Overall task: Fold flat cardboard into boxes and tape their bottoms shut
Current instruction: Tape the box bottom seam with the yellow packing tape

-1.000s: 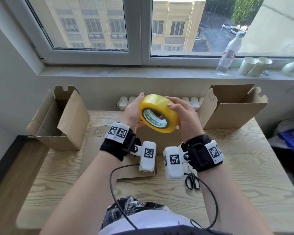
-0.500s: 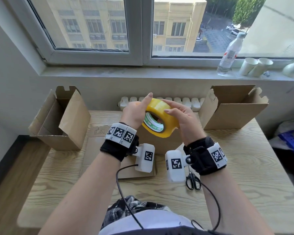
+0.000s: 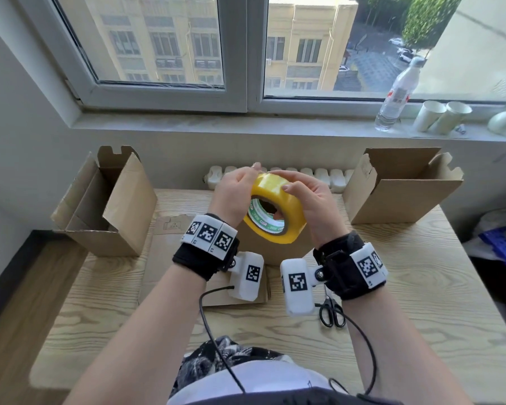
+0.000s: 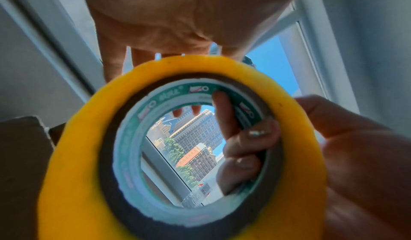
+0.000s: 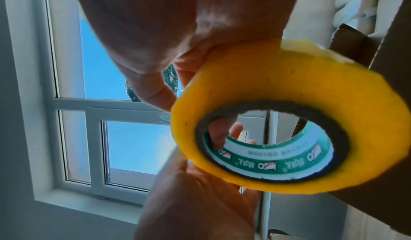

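head view: the tape (image 3: 275,210) has tipped flatter since a second ago, held up over the tabletop (image 3: 421,287). right hand (image 3: 310,206) grips it, fingers through the core; left hand (image 3: 234,194) now pinches at the far rim, likely picking for the end. box (image 3: 275,247) waits beneath.

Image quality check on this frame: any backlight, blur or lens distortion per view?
Head view: daylight from the window, wide-angle bending of the frame, tape roll sharp. Left wrist view: right hand backlit and dark, roll's near rim soft, buildings through the core crisp. Right wrist view: both palms, left hand lowermost, silhouetted against bright sky; strong barrel curve on the window frame.
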A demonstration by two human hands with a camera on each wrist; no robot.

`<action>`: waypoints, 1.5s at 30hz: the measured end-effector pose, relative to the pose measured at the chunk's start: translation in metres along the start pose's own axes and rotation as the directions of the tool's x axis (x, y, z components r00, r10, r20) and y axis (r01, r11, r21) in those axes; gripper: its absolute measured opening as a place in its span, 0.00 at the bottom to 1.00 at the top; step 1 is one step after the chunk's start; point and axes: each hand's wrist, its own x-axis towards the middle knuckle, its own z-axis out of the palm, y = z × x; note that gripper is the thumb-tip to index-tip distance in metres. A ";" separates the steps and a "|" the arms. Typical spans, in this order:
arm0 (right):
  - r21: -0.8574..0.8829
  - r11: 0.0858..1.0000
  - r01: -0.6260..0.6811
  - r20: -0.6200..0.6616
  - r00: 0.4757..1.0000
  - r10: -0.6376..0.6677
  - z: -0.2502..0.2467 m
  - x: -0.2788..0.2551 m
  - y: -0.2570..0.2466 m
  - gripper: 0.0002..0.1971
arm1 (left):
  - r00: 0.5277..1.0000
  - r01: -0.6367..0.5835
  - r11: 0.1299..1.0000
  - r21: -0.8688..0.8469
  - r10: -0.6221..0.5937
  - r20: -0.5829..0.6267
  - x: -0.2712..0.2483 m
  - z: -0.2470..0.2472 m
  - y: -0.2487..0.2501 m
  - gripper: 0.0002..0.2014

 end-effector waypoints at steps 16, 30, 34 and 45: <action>0.011 0.998 -0.061 0.076 0.995 0.060 -0.005 -0.002 -0.006 0.18 | 0.996 0.093 0.995 -0.036 -0.093 -0.009 0.001 0.006 0.010 0.30; -0.206 0.978 -0.014 -0.027 1.000 0.009 -0.003 0.002 -0.001 0.09 | 0.999 -0.003 0.988 0.155 -0.004 0.043 -0.011 0.015 0.006 0.34; -0.126 0.991 -0.051 -0.017 0.999 0.049 -0.005 0.001 -0.004 0.06 | 1.000 0.013 0.988 0.155 -0.017 0.025 -0.011 0.012 0.008 0.25; -0.088 0.991 -0.096 0.041 0.994 0.100 -0.004 -0.003 -0.006 0.07 | 0.990 0.138 0.988 0.076 -0.140 0.024 -0.011 0.012 0.010 0.26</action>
